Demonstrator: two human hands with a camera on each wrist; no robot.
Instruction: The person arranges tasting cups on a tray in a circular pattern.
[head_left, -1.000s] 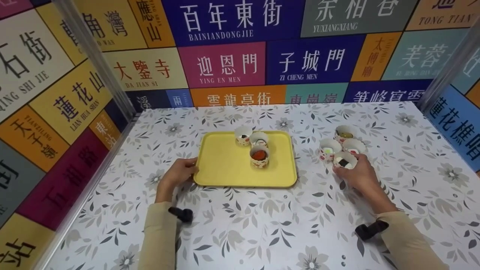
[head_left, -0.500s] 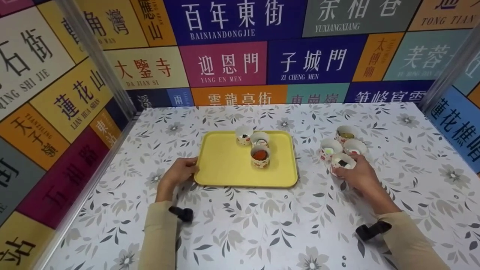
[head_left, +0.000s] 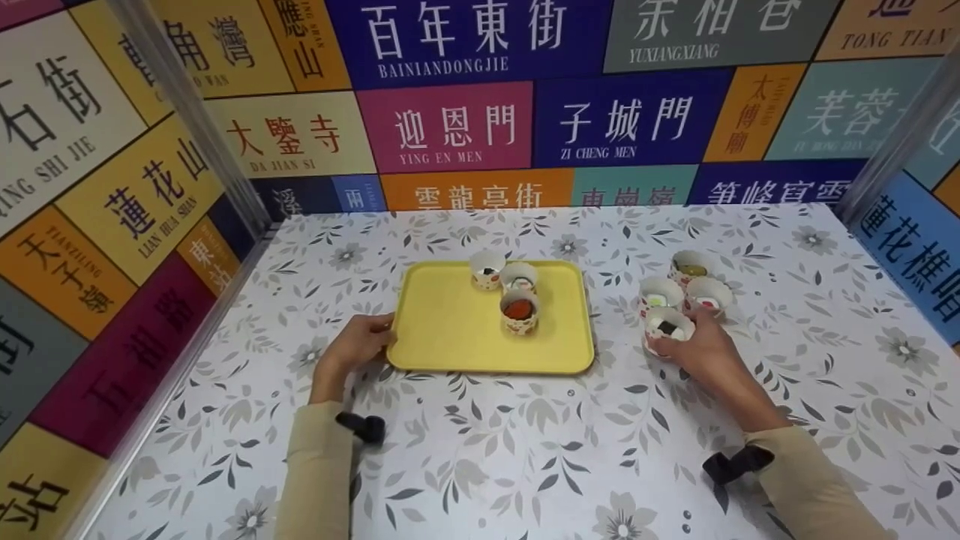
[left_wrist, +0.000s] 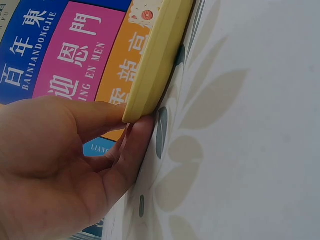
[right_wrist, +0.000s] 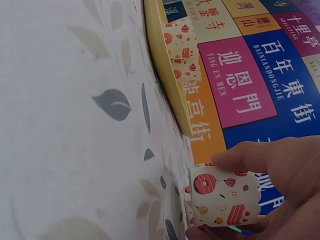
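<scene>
My right hand (head_left: pixel 709 356) grips a paper baking cup (right_wrist: pixel 225 195) printed with red donuts and cake slices. A white and black piece lies inside that cup, as the head view shows. Its thumb is on one side of the cup and its fingers on the other. With thumb and fingers my left hand (left_wrist: pixel 55 165) pinches the left edge of a yellow tray (head_left: pixel 442 337). On the tray's right half stand a cup (head_left: pixel 519 319) with an orange-red piece and two more cups (head_left: pixel 487 274) behind it.
Just behind the held cup stand one cup (head_left: pixel 660 296) with a white and green piece, one (head_left: pixel 709 296) with red and white, and one (head_left: pixel 688 266) with a brownish-yellow piece. Floral cloth (head_left: pixel 480 450) covers the table. A panelled sign wall (head_left: pixel 450 127) closes the back.
My right hand has moved the held cup left and slightly toward me, away from its place in the right-hand group. The left hand and tray look unchanged.
</scene>
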